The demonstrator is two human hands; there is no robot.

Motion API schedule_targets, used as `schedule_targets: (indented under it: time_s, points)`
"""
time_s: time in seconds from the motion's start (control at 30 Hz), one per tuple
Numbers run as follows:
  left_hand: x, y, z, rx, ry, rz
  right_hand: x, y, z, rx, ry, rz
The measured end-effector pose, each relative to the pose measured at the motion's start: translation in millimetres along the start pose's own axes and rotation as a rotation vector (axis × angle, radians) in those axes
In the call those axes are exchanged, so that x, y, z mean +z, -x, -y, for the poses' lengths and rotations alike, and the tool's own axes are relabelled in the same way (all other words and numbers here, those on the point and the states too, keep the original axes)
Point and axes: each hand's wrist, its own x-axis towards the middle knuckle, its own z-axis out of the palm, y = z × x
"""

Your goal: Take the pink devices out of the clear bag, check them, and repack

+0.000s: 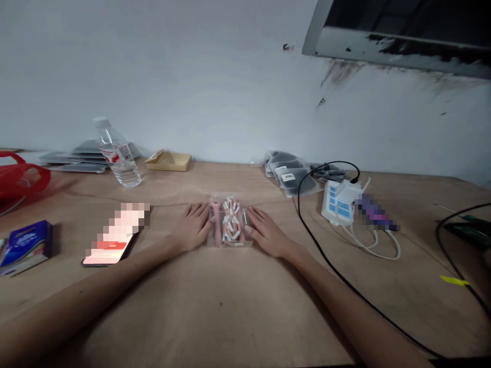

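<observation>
A pink and white beaded jump rope (231,221) lies coiled between its pink handles in a clear plastic package (248,240) in the middle of the table. My left hand (195,225) lies flat on the tabletop at the package's left side, fingers stretched out, with the thumb at its edge. On the other side, my right hand (266,230) also rests flat, its thumb at the right edge. Neither hand is closed around the package.
Left on the table (184,317) are a phone (118,235), a blue pack (26,245), a red bag (23,176) and a water bottle (117,156). A cardboard tray (169,161) and grey packets (287,171) sit near the wall. A power strip (337,202) and black cable (326,260) lie right.
</observation>
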Motion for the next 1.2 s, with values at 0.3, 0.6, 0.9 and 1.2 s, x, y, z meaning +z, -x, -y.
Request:
schedule_targets:
  time_s: [0.3,0.6,0.9,1.2]
  points:
    - [-4.3,0.8,-3.0,-0.010,-0.012,0.055,-2.8,-1.0,0.5,0.014,0.000,0.027]
    - [-26.4,-4.6,-0.2,0.093,-0.021,0.163,-3.5,-6.1,-10.4,0.163,-0.191,-0.073]
    - [-54.3,-20.8,32.8,0.042,-0.001,0.150,-9.6,-12.6,-5.1,0.117,-0.220,-0.242]
    - [-48.0,-12.3,-2.6,0.143,-0.125,0.018,-11.4,-5.5,24.4,-0.206,-0.109,-0.098]
